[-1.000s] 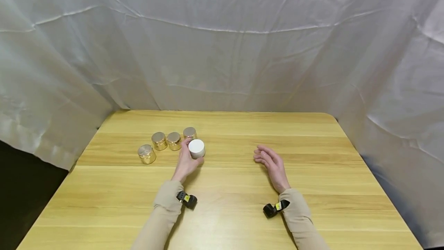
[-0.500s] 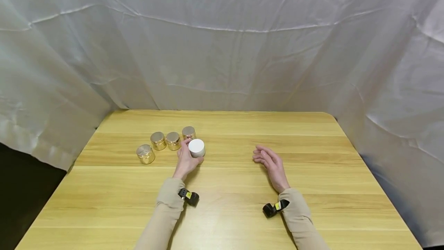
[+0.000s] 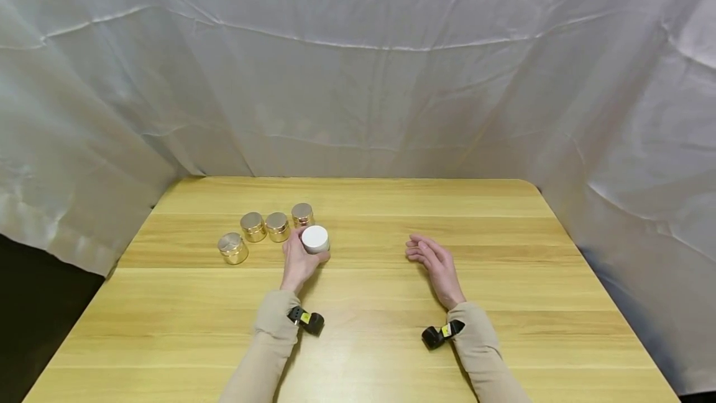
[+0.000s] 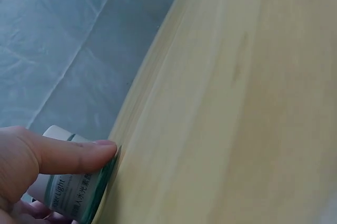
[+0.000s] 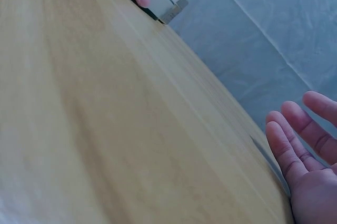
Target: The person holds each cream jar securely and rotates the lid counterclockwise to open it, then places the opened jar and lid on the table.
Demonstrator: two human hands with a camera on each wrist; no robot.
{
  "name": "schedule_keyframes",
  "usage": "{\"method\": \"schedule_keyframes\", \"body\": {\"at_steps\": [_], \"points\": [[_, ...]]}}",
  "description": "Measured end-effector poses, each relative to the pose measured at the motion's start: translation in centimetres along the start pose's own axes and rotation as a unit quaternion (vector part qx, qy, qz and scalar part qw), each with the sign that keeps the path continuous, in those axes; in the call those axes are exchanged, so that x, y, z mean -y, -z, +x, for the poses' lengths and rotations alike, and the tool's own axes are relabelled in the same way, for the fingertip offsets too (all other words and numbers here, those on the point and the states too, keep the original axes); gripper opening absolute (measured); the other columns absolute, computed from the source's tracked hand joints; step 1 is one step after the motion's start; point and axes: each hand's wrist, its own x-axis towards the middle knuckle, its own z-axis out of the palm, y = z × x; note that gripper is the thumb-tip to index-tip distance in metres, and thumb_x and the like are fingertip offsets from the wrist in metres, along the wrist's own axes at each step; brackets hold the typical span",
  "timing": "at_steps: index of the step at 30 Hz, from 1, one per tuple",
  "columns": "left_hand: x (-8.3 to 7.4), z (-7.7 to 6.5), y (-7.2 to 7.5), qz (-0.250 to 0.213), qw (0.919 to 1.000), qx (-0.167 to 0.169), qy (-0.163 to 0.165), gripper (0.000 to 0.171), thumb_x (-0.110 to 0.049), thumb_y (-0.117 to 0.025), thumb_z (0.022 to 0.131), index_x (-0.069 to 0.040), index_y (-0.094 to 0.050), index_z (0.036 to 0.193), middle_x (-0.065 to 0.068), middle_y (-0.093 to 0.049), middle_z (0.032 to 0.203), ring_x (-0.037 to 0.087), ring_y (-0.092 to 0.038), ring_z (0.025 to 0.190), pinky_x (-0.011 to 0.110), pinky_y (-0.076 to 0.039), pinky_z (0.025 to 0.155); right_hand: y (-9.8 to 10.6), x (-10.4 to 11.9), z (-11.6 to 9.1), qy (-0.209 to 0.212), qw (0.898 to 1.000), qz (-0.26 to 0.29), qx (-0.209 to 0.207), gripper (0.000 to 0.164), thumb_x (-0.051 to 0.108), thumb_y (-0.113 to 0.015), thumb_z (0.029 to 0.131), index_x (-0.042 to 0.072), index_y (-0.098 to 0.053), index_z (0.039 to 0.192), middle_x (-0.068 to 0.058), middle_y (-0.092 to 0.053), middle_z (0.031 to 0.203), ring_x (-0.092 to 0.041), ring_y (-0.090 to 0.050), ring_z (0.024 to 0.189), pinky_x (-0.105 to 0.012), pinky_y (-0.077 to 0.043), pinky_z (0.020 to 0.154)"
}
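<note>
A small cosmetic jar with a white lid (image 3: pixel 316 238) stands upright on the table, left of centre. My left hand (image 3: pixel 300 261) grips it around the side, thumb at the near right and fingers behind. In the left wrist view the thumb lies across the jar (image 4: pixel 73 195), whose label carries dark print and whose base is green. Farther right, my right hand (image 3: pixel 436 266) rests by the table with relaxed, slightly bent fingers and nothing in it. The right wrist view shows its fingers (image 5: pixel 287 153) spread apart.
Several gold-lidded jars stand left of and behind the left hand: one (image 3: pixel 302 214) right behind the white-lidded jar, another (image 3: pixel 232 248) farthest left. The wooden table (image 3: pixel 369 303) is enclosed by a grey curtain (image 3: pixel 358 92) at the back and sides.
The left hand stays on the white-lidded jar with hardly any movement. The whole head view has drifted slightly, shifting things a little left. The right hand keeps its pose.
</note>
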Motion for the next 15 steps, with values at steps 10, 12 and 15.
{"method": "schedule_keyframes", "body": {"at_steps": [10, 12, 15], "points": [[0.47, -0.62, -0.04, -0.034, 0.9984, -0.039, -0.025, 0.066, -0.002, -0.087, 0.064, 0.006, -0.059, 0.123, 0.025, -0.065, 0.118, 0.036, -0.061, 0.11, 0.044, -0.053, 0.1, -0.11, 0.02, -0.04, 0.001, 1.0, 0.005, 0.002, 0.048, 0.014, -0.044, 0.108, -0.026, -0.041, 0.134, -0.005, -0.07, 0.115, -0.014, -0.07, 0.1, -0.025, -0.061, 0.091], [0.6, -0.76, -0.02, -0.045, 0.9977, -0.044, -0.027, 0.066, -0.004, -0.088, 0.063, 0.004, -0.06, 0.122, 0.022, -0.066, 0.114, 0.032, -0.062, 0.103, 0.035, -0.053, 0.092, -0.13, 0.06, -0.07, -0.001, 1.0, 0.005, -0.001, 0.048, 0.015, -0.045, 0.108, -0.025, -0.043, 0.134, -0.007, -0.07, 0.115, -0.013, -0.07, 0.1, -0.025, -0.061, 0.091], [0.78, -0.86, -0.04, -0.06, 0.9967, -0.046, -0.031, 0.065, -0.007, -0.091, 0.063, 0.002, -0.061, 0.121, 0.019, -0.065, 0.112, 0.025, -0.06, 0.098, 0.025, -0.048, 0.085, -0.11, 0.06, -0.11, -0.003, 1.0, 0.004, -0.004, 0.047, 0.015, -0.045, 0.108, -0.024, -0.043, 0.134, -0.009, -0.07, 0.116, -0.013, -0.069, 0.1, -0.025, -0.061, 0.091]]}}
